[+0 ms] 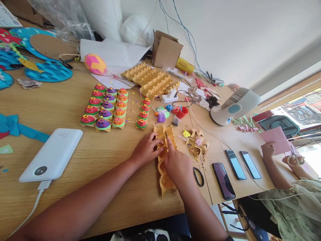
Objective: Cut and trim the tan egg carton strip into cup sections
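Note:
A tan egg carton strip (165, 179) lies lengthwise on the table in front of me. My left hand (147, 149) rests on its left edge, fingers bent over the rim and holding it. My right hand (177, 164) is closed over the strip, index finger stretched forward along a narrow dark blade (166, 135). A black loop handle (199, 176) shows beside my right wrist; the blade and loop look like parts of one pair of scissors, though my hand hides the middle. Beyond the strip stand rows of painted egg carton cups (103, 124) with little faces.
Carton scraps (198, 144) lie right of the strip, near several phones (223, 180). A white power bank (51, 155) is at left, a white fan (235, 105) at right. More egg trays (145, 75) sit behind. Another person's hand (268, 149) holds pink paper (274, 140).

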The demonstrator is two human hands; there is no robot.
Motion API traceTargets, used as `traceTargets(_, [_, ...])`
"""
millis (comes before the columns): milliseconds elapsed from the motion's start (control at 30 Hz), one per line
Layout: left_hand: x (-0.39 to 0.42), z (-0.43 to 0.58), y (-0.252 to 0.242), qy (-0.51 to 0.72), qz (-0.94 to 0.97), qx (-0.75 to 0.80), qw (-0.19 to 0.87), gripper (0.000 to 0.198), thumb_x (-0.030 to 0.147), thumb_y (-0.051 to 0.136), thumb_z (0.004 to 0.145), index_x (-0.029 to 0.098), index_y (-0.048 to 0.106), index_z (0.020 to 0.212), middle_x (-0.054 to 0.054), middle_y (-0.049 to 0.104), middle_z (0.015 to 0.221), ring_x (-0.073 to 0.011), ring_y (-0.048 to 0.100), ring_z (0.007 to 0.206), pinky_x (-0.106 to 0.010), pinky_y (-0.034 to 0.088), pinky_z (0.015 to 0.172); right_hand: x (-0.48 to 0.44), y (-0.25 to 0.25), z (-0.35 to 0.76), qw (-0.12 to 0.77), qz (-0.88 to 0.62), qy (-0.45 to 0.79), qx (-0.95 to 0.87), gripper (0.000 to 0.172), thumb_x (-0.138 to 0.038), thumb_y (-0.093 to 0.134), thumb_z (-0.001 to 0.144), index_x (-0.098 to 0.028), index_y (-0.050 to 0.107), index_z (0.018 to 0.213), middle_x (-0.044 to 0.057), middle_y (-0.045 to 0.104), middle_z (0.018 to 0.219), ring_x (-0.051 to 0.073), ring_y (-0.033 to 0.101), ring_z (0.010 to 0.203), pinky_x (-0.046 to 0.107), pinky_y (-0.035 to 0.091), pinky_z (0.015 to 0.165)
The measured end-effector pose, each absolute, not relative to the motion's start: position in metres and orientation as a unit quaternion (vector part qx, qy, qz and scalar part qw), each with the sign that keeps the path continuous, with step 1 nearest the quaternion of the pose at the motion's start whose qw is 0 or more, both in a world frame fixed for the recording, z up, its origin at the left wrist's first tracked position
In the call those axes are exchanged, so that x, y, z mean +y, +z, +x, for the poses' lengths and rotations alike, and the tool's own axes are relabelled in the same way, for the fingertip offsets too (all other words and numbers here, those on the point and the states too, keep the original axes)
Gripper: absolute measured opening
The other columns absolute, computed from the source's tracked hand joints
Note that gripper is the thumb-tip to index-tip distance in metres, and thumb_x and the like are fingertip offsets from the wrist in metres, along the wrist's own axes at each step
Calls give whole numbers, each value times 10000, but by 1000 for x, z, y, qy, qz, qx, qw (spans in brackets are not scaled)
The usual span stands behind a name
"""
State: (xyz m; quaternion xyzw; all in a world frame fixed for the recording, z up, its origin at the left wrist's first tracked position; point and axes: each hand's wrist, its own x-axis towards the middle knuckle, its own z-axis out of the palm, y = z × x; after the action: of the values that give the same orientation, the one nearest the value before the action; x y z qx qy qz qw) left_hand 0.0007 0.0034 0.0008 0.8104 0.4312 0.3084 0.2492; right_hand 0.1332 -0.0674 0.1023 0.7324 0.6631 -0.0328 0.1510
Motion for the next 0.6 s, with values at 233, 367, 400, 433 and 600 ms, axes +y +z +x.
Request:
traceTargets(233, [2,0,3,298,812,431,256,195,341,632,890,239,718,1033,-83,546,1284,-288,549,1198,-476,470,1039,-72,109,135,151,730,-37,665,602,-271,408,1005,-248,284,1594,80,775,924,218,749,799,272,492,644])
traceTargets(367, [3,1,2,302,812,430,252,201,343,634,889,241,713,1044,-82,542,1291,-287,542,1208,-475,466,1046,-67,110,134,147,736,-44,660,589,-286,404,1012,-240,300,1590,89,776,928,218,750,812,271,494,659])
traceTargets(400, [3,1,1,304,812,430,250,198,342,635,889,244,713,1042,-81,541,1290,-285,540,1211,-472,465,1048,-64,110,134,148,737,-47,658,586,-299,405,1014,-244,302,1589,95,776,937,221,751,820,273,496,665])
traceTargets(433, [3,1,1,306,812,430,249,195,341,637,888,245,714,1040,-80,541,1289,-284,539,1213,-470,464,1048,-60,110,134,146,737,-48,658,582,-309,400,1017,-247,303,1588,99,776,946,224,752,832,275,499,671])
traceTargets(600, [3,0,1,307,812,428,253,189,330,640,888,243,710,1040,-82,538,1287,-283,541,1215,-470,463,1052,-64,108,133,150,734,-35,662,595,-302,392,1018,-246,275,1599,98,774,923,214,748,801,268,495,657])
